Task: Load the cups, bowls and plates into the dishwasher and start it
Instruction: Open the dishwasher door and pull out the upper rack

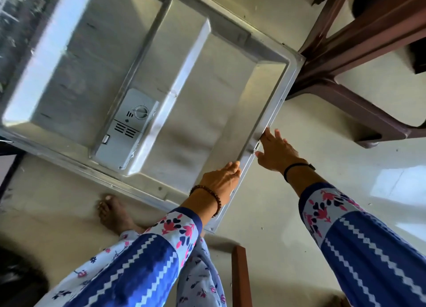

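Note:
The dishwasher door point(196, 80) lies folded down flat, its steel inner face up, with the grey detergent dispenser point(129, 126) set into it. Both my hands are at the door's near edge. My left hand point(221, 178) holds the rim, its fingertips curled over the metal lip. A little further along the same rim, my right hand point(276, 152) touches it with fingers stretched out and the thumb against the lip. No cups, bowls or plates are in view. The dishwasher's dark inside point(13, 18) shows only as a blurred strip at the top left.
Brown plastic furniture legs point(341, 76) stand on the pale tiled floor right beside the door's far corner. My bare foot point(113, 212) is on the floor below the door's side edge. A brown wooden post point(239, 274) rises near my legs.

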